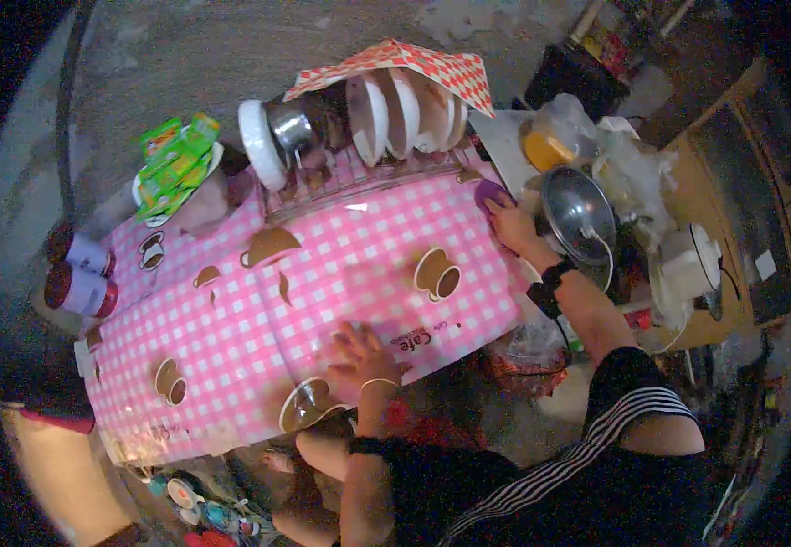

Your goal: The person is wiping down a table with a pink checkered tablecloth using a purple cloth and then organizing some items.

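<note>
My left hand [363, 361] rests on the pink-and-white gingham table cover [341, 273] near its front edge, fingers spread and nothing in them. Printed coffee cups decorate the cover. At the cover's right edge my right hand [515, 222] presses on a bunched purple cloth [493, 195], partly hidden under the fingers. Beyond both hands stands a dish rack [375, 179] with several white plates [406, 113] on edge, a white bowl [259, 145] and a metal cup [291, 127]. A red-and-white checked sheet [399, 58] drapes over the plates.
Green packets [177, 164] lie in a white dish at the back left. Two jars [82, 280] stand at the left edge. On the right are a shiny metal bowl or lid [576, 205], plastic bags [631, 178], an orange item [546, 150] and a white appliance [686, 260].
</note>
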Available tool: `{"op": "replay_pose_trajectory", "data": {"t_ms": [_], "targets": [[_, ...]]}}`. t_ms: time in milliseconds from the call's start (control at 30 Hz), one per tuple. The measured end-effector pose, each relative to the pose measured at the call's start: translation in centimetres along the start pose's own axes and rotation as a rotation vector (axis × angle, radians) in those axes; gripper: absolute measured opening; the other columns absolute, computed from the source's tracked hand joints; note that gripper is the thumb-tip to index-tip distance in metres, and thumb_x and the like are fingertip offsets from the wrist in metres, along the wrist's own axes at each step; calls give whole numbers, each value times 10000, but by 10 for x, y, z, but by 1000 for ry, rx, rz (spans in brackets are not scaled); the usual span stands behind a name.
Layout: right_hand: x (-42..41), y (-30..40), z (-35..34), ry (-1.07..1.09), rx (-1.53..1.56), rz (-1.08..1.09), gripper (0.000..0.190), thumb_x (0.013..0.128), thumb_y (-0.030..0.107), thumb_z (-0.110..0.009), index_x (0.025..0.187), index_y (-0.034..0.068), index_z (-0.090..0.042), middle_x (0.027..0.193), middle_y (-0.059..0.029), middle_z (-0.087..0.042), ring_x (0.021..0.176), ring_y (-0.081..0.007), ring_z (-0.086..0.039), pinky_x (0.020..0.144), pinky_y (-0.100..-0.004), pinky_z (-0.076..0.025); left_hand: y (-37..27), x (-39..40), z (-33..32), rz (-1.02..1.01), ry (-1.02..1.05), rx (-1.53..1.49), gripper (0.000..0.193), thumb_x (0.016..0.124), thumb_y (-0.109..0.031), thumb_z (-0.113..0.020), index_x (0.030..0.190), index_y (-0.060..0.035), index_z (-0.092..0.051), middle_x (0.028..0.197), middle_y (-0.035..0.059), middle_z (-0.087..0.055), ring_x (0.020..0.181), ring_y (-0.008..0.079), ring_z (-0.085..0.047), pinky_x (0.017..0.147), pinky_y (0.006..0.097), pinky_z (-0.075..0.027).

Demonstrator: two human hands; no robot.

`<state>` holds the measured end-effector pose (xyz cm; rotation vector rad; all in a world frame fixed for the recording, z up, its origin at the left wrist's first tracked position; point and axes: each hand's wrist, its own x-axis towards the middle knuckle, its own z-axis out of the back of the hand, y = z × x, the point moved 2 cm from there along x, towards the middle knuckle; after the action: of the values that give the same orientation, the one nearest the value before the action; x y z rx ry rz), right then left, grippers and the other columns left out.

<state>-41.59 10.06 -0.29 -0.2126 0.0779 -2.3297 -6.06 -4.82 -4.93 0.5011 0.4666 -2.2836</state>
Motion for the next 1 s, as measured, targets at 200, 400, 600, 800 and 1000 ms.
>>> {"op": "replay_pose_trajectory", "data": {"t_ms": [200, 400, 600, 800, 1000], "targets": [[-29, 36, 28, 89, 194, -104, 343, 811, 150, -571, 1147, 87, -590, 1146, -137, -577, 949, -320, -594, 822, -398, -476, 8, -10, 10, -51, -77, -61, 1136, 612, -636, -701, 1455, -115, -144, 1510, 209, 79, 1377, 440, 41, 940, 749, -116], [-99, 40, 38, 122, 952, -211, 379, 857, 148, -606, 1210, 19, -557, 1076, -96, -633, 957, -178, -586, 848, -287, -452, 13, -30, 35, -190, -286, -212, 937, 695, -526, -708, 1395, -54, -303, 1472, 242, -167, 1349, 416, -182, 1020, 586, -230], [-146, 94, 99, 357, 1506, -288, 379, 881, 182, -593, 1230, 40, -554, 1053, -35, -637, 911, -121, -569, 821, -284, -462, -2, -57, 59, -358, -262, -1293, 530, 908, -332, -541, 1299, 15, -451, 1332, 198, -464, 1230, 262, -450, 1025, 324, -340], [-173, 202, 107, 87, 1540, -66, 344, 901, 167, -576, 1219, 36, -561, 1044, -48, -636, 904, -124, -567, 824, -286, -462, -36, -86, 38, -455, -335, -1244, 465, 965, -284, -432, 1321, 14, -427, 1285, 168, -518, 1185, 209, -481, 1004, 308, -358], [-166, 196, 78, 22, 1598, -196, 341, 878, 170, -608, 1179, 12, -582, 974, -34, -639, 871, -128, -573, 795, -273, -469, -45, -68, -5, -384, -261, -1432, 471, 984, -305, -386, 1313, 30, -423, 1208, 97, -526, 1093, 187, -480, 958, 305, -377]]}}
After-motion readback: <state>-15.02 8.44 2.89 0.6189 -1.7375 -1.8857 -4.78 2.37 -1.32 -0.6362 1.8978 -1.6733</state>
